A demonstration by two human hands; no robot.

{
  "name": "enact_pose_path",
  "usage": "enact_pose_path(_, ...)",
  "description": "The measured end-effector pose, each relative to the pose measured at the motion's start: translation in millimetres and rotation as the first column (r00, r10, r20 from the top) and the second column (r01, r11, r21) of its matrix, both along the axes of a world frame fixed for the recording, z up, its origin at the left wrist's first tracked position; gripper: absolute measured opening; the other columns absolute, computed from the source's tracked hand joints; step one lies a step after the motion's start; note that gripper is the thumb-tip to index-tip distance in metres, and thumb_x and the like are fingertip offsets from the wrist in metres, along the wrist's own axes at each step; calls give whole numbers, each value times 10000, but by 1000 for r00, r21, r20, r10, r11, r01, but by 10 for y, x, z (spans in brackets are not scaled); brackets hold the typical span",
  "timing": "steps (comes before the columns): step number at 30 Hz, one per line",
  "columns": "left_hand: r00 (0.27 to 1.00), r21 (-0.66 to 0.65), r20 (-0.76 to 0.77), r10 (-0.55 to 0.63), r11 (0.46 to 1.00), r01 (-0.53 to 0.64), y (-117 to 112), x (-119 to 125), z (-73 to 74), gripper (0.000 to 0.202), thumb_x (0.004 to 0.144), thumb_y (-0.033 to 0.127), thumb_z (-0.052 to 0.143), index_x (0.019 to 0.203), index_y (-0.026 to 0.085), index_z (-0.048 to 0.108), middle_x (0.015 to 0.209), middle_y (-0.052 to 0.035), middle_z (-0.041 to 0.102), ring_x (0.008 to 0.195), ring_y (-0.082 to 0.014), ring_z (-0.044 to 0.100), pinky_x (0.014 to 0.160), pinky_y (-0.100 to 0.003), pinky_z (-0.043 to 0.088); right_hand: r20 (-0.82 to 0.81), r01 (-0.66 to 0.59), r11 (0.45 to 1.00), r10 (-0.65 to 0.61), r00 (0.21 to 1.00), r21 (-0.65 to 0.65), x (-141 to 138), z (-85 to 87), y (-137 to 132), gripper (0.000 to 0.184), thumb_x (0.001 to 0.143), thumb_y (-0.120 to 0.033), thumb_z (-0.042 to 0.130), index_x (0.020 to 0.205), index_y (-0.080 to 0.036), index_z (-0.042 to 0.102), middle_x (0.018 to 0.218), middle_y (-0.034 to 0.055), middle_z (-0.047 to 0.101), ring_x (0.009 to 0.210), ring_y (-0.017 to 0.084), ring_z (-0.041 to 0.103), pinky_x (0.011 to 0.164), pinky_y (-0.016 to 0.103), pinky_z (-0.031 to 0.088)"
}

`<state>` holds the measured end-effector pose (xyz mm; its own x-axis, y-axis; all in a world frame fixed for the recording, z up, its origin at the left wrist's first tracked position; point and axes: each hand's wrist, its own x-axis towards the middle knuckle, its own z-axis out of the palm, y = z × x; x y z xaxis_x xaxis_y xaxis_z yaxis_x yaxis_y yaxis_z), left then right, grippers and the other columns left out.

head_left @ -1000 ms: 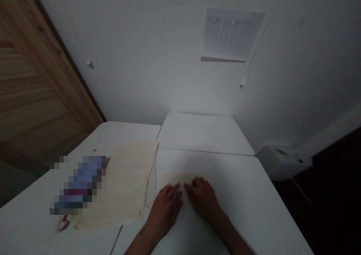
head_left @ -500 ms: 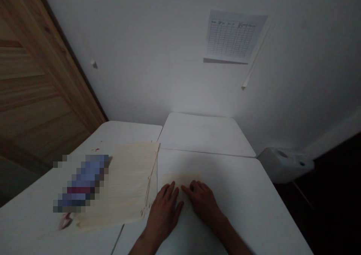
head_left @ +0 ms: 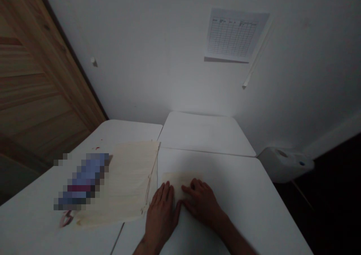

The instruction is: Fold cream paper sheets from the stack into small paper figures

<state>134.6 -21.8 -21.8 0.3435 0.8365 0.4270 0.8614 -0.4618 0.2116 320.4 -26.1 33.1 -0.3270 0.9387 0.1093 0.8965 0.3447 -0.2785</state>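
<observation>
A small cream sheet of paper (head_left: 180, 180) lies on the white table (head_left: 242, 195) in front of me. My left hand (head_left: 161, 211) rests flat on its near left part, fingers stretched out and close together. My right hand (head_left: 201, 202) lies beside it on the sheet's near right part, fingers extended and pressing down. Both hands cover most of the sheet's near half. To the left lies a stack of larger cream sheets (head_left: 126, 181), its right edge close to my left hand.
A blurred-out bluish object (head_left: 81, 181) sits on the stack's left part, with something pink (head_left: 65, 218) at its near end. Two more white tables (head_left: 204, 133) adjoin at the back. A wooden door (head_left: 34, 82), a wall chart (head_left: 232, 35) and a white device (head_left: 284, 163) at right.
My left hand has slid a little left and nearer along the small sheet, its fingers now pointing more straight ahead. My right hand has barely moved.
</observation>
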Motion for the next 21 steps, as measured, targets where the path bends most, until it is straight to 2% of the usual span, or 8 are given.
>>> enact_pose_path(3,1000,-6,-6,15,1000,-15,2,1,-8,497,873,376,493,1296,115,482,1370,-189,501,1282,-356,439,1019,-516,400,-27,-1,1000,0,1000,-27,18,13,-4,446,851,-501,574,1258,-327,529,1063,52,531,970,216,512,872,342,392)
enact_pose_path(10,1000,25,-4,19,999,-19,22,-4,-61,464,897,294,433,1331,130,443,1364,-173,508,1274,-328,451,1014,-504,403,-28,0,998,-2,1000,-69,38,19,-4,587,764,-488,666,1303,-327,498,1091,51,533,992,231,510,891,354,387)
enact_pose_path(13,999,22,-33,27,999,-26,67,1,-22,380,900,238,414,1253,143,517,1301,-157,559,1223,-319,497,984,-488,430,-13,6,997,-7,1000,-72,46,33,-2,626,759,-510,665,1325,-316,480,1113,61,533,1008,242,510,890,358,384)
enact_pose_path(16,996,-1,-81,21,1000,-21,155,15,55,289,892,175,408,1095,129,609,1186,-162,610,1121,-314,554,950,-480,452,9,11,997,-10,1000,-70,48,30,4,654,752,-535,665,1336,-320,466,1135,70,537,1025,257,510,892,371,377)
enact_pose_path(19,994,-20,-112,-21,1000,19,274,13,115,263,878,110,395,979,107,638,1095,-175,625,1044,-301,574,926,-464,467,24,24,997,-23,999,-72,41,10,11,691,744,-559,660,1356,-324,439,1161,83,540,1045,277,510,897,394,371)
enact_pose_path(21,995,-31,-88,-54,998,51,360,-6,137,252,876,96,397,956,130,633,1060,-149,629,1023,-278,579,917,-442,479,20,28,997,-26,999,-76,36,-4,13,709,740,-569,658,1366,-332,424,1184,89,538,1061,286,509,905,406,372)
